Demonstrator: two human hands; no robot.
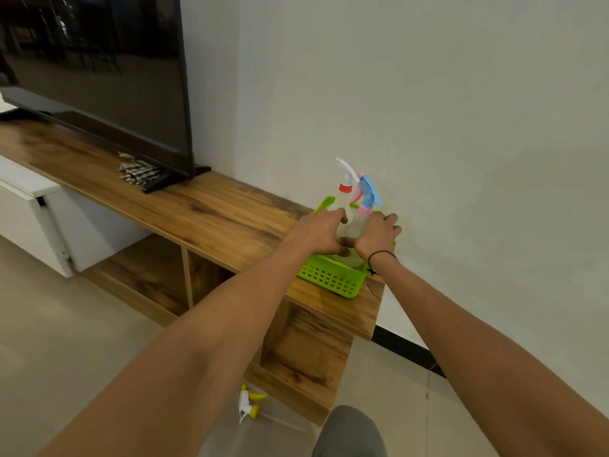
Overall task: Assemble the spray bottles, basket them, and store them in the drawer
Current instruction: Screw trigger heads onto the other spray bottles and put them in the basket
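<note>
A green plastic basket (333, 278) sits at the right end of the wooden TV stand (211, 212). Two clear spray bottles stand upright in it: one with a white and red trigger head (344, 183), one with a blue and pink head (367, 192). My left hand (321, 234) grips the basket's left side, fingers curled over the rim beside the bottles. My right hand (379, 235) grips the right side in the same way. A yellow and white spray head (248, 402) lies on the floor below the stand.
A large black TV (99, 67) stands on the stand's left part, with a striped cloth (138, 169) by its foot. A white drawer (29, 206) hangs open at the far left. Open wooden shelves run under the top. My knee (349, 430) shows at the bottom.
</note>
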